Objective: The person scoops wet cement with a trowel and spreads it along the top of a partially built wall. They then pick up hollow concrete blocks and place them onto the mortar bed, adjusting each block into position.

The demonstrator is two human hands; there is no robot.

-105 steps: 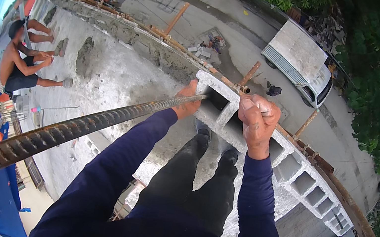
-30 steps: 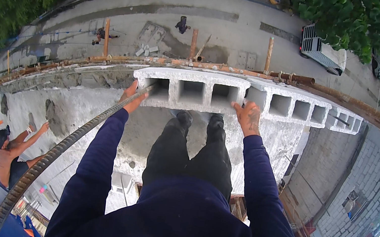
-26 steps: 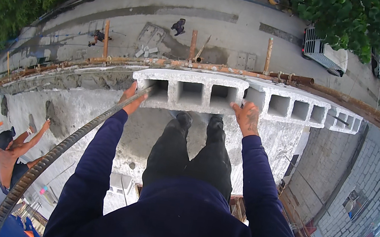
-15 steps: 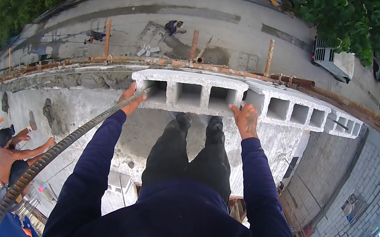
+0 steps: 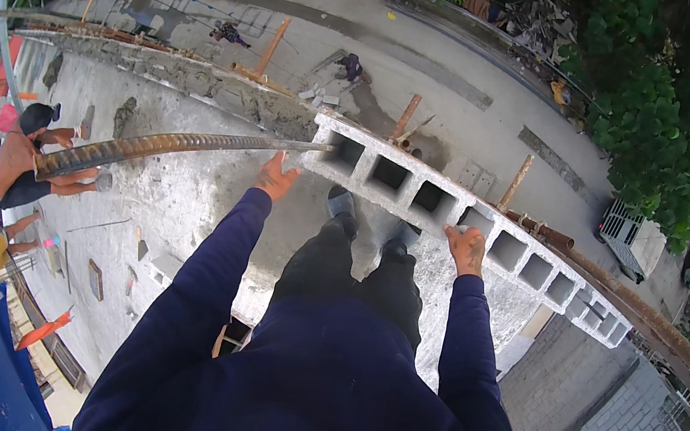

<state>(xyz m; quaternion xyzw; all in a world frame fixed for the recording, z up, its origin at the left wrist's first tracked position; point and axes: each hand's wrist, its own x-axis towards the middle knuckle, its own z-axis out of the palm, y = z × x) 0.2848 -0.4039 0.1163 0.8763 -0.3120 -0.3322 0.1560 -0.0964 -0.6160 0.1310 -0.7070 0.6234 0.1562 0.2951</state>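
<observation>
A grey concrete hollow block (image 5: 409,185) sits at the left end of a row along the wall's top. My right hand (image 5: 465,248) has its fingers curled over the block's near edge, by the joint with the neighbouring block. Beside the block's left end is my left hand (image 5: 276,178), thumb and forefinger apart, just below a ribbed steel bar (image 5: 183,147). The bar enters the block's leftmost cell and curves out to the left. Whether the left fingertips still touch the block I cannot tell.
Rough mortar (image 5: 229,91) tops the wall left of the block. Rusty pipes (image 5: 633,296) run behind the row, with a street (image 5: 445,54) far below. Two people (image 5: 31,154) sit or crouch at the left. My feet (image 5: 345,206) stand close to the block.
The view has turned, so the row now slants down to the right. My left hand has slid off the block's left end, fingers loosening; the right still grips the near edge.
</observation>
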